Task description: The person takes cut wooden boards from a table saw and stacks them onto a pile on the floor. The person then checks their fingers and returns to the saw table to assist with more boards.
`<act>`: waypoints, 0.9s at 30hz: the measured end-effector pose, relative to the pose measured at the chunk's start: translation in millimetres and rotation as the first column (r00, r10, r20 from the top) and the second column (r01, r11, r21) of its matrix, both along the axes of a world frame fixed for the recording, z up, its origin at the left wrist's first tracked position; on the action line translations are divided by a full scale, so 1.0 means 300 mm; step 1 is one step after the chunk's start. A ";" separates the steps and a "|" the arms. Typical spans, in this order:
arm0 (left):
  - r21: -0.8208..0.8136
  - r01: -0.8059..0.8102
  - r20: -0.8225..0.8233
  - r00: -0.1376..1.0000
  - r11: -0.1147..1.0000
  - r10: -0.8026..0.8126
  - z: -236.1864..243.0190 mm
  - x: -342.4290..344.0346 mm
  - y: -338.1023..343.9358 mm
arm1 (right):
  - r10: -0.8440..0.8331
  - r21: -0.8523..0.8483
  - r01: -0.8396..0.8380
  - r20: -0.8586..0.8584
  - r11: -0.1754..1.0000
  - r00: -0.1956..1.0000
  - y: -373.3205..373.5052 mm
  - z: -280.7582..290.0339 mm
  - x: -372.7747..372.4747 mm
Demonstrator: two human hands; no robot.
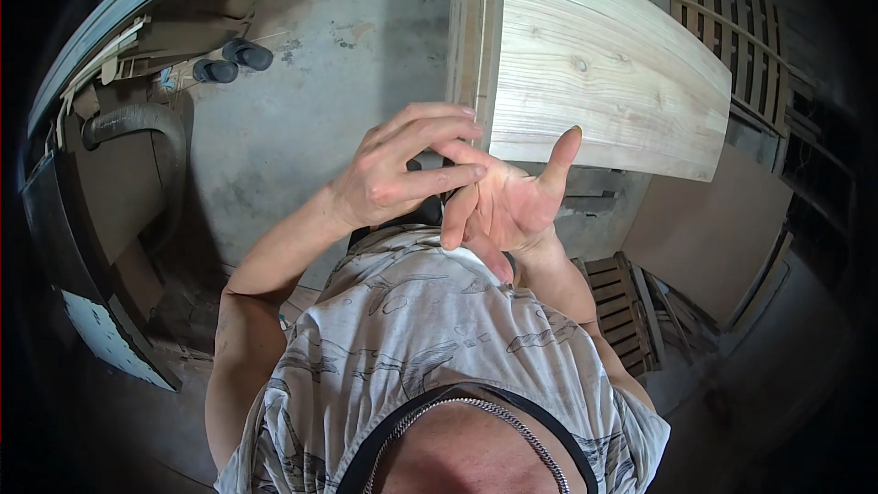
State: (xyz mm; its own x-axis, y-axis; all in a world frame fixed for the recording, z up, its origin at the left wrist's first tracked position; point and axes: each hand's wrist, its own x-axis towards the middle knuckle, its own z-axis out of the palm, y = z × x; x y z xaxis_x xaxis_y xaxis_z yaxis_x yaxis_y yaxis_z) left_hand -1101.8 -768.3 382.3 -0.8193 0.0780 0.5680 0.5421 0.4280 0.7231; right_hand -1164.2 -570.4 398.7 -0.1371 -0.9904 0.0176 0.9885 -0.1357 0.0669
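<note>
In front of my chest both hands meet, close to the near end of a pale wood panel (604, 64) with visible grain. My left hand (402, 165), back upward, has its fingers stretched to the right. Their tips touch or overlap the fingers and palm edge of my right hand (517, 201). That right hand is turned palm up, its thumb held well apart and its fingers partly bent toward my shirt. No object shows in either hand, though the spot where the fingers cross is partly hidden. Narrow boards (468, 46) lie along the panel's left side.
Two dark slippers (247, 54) lie on the concrete floor (320, 0) at the far left. Left of me are a flexible duct hose (137, 121) and scrap boards. Slatted wooden pallets (732, 27) and a large brown sheet (709, 220) stand to the right.
</note>
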 end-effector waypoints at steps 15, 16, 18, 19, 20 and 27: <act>0.131 -0.068 -0.116 0.990 0.989 0.083 0.150 0.244 0.037 | -0.110 -0.313 0.021 -0.270 0.950 0.957 -0.021 0.103 0.258; 0.115 -0.061 -0.083 0.994 0.991 0.071 0.150 0.252 0.046 | -0.134 -0.328 0.047 -0.248 0.943 0.960 -0.011 0.104 0.270; 0.314 -0.045 0.014 0.999 0.948 0.043 0.163 0.316 0.043 | -0.218 -0.330 0.111 -0.309 0.938 0.926 -0.006 0.116 0.346; 0.311 -0.033 0.003 0.999 0.950 0.034 0.167 0.343 0.039 | -0.229 -0.338 0.117 -0.312 0.934 0.922 -0.003 0.117 0.372; 0.380 -0.012 0.050 0.999 0.925 -0.007 0.175 0.378 0.028 | -0.250 -0.338 0.129 -0.347 0.932 0.904 -0.006 0.120 0.407; 0.231 -0.022 0.365 0.929 0.973 -0.065 0.261 0.598 -0.089 | -0.297 -0.330 0.163 -0.414 0.930 0.860 -0.113 0.144 0.646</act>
